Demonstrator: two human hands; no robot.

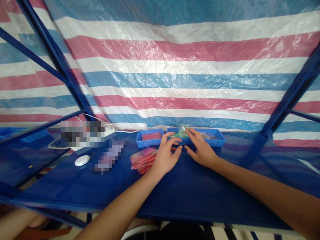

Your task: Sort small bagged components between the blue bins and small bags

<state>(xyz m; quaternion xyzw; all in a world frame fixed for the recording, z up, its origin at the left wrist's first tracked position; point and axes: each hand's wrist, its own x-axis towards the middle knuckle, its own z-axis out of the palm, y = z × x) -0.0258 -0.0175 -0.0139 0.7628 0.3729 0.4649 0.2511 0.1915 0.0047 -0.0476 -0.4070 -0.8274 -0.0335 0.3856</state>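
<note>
Both the left hand [167,156] and the right hand [203,152] reach to the middle tray [185,141] on the table [180,196]. The left fingers curve loosely, released. At the tray's back, the right fingertips meet a green packet [183,130], thumb apart; whether they grip it, one cannot tell. Left of that tray stands another with red packets [151,136]; nearer the person and leftward, a fanned red pile [143,159] lies beside the left hand.

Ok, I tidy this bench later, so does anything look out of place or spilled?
The red packets look untidy: they lie fanned on the blue table beside the left hand, outside the blue trays. No visible spill.
</note>
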